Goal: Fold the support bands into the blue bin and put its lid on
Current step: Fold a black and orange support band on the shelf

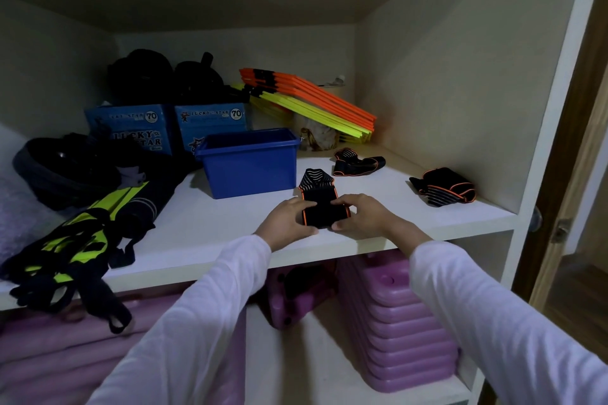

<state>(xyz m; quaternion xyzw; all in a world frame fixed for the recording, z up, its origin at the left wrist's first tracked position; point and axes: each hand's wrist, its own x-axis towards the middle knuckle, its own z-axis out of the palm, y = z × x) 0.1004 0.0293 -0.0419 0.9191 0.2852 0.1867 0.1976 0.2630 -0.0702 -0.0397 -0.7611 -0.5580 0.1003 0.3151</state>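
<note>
A black support band with orange trim (318,196) lies on the white shelf (210,223), just in front of the open blue bin (250,163). My left hand (287,220) grips its near left edge and my right hand (358,214) grips its near right edge. A second band (357,162) lies behind, to the right of the bin. A third band (444,187) rests near the right wall. I see no lid for the bin.
Two blue Lucky Star boxes (210,123) stand behind the bin. Orange and yellow flat bars (316,102) lean at the back. Black and neon-yellow straps (75,240) hang over the shelf's left front edge. Purple blocks (404,322) are stacked on the shelf below.
</note>
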